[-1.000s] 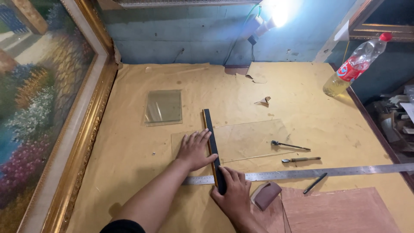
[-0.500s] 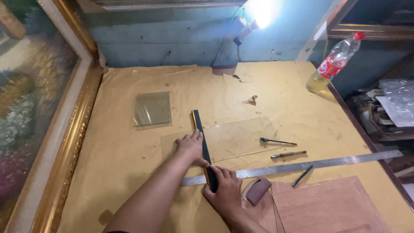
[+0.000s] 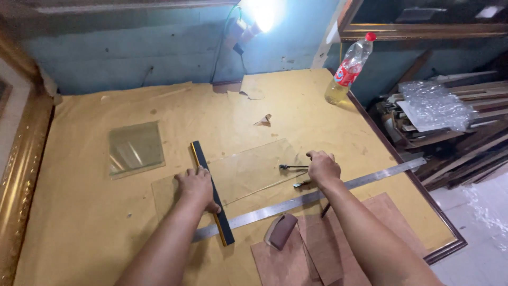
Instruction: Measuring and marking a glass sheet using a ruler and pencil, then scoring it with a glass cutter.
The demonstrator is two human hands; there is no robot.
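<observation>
Glass sheet (image 3: 241, 172) lies flat on the brown-paper tabletop (image 3: 79, 222); take it as your landmark. Your left hand (image 3: 197, 186) presses palm-down on the black straightedge (image 3: 211, 191), which crosses the sheet's left part, so that hand is flat and grips nothing. Your right hand (image 3: 323, 167) has changed: half a second ago it sat at the near end of the straightedge, now it is off it and out at the sheet's right edge, fingers curled over the small cutter tool (image 3: 292, 167) lying there. Grip looks narrow and closing; you cannot tell whether it has the tool yet. A second small tool (image 3: 301, 184) lies just beside the hand, toward you.

Judgement: straightedge is placed and pinned, and the reach is for the tool that runs along it.

Long steel ruler (image 3: 317, 196) runs diagonally across the sheet's near edge, under the straightedge end. Smaller glass square (image 3: 135, 148) sits left of the sheet, apart from it. Plywood pieces (image 3: 317, 249) and a brown pad (image 3: 281, 231) lie nearer you. Plastic bottle (image 3: 347, 70) stands well beyond the sheet, right rear corner.
</observation>
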